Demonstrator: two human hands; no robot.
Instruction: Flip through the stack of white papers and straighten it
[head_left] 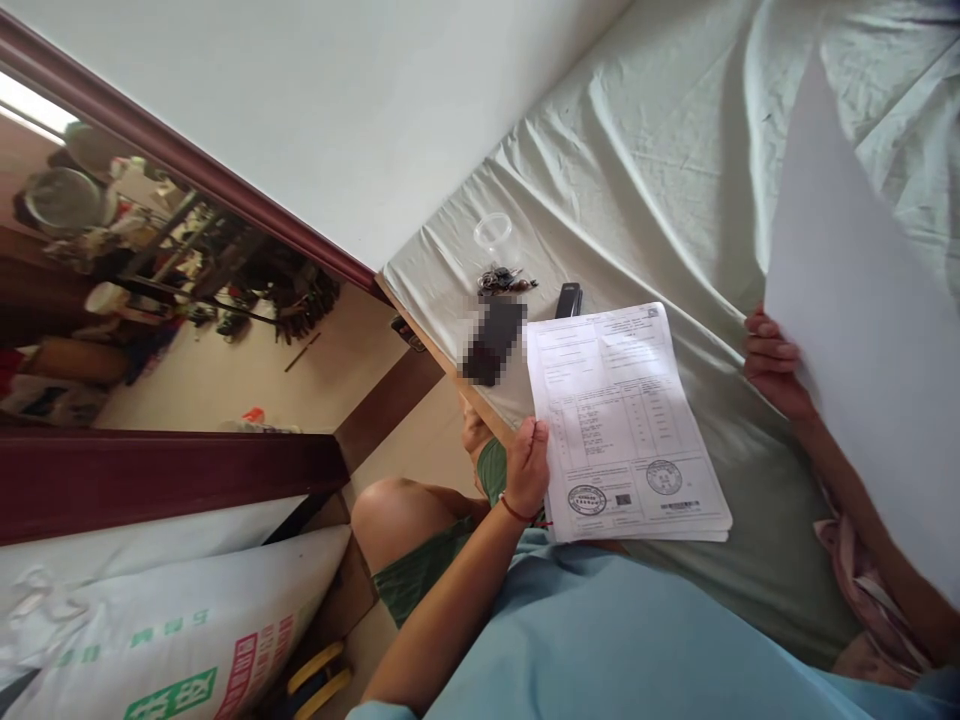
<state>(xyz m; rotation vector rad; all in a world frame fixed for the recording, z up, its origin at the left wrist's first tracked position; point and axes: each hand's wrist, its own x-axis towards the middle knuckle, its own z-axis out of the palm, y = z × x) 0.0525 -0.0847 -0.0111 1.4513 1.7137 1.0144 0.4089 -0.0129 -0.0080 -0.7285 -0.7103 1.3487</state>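
Note:
My left hand [529, 468] is closed on the left edge of a stack of printed papers [619, 425], thumb on top. The top sheet carries a table of text and two round stamps. Off to the right, my right hand [776, 365] grips the edge of a large sheet of paper [855, 300], which is raised and shows a blank side. Just beyond the stack lies a black stapler-like object [569, 300], its near end hidden under the papers. Left of it rests a dark, blurred-out rectangular object [493, 342].
A bunch of keys [506, 280] and a clear plastic cup [493, 232] lie on the pale cloth [675, 200] covering the surface. A white wall [360, 110] borders it. At lower left stands a white printed sack [187, 630]; cluttered items [187, 250] show through the doorway.

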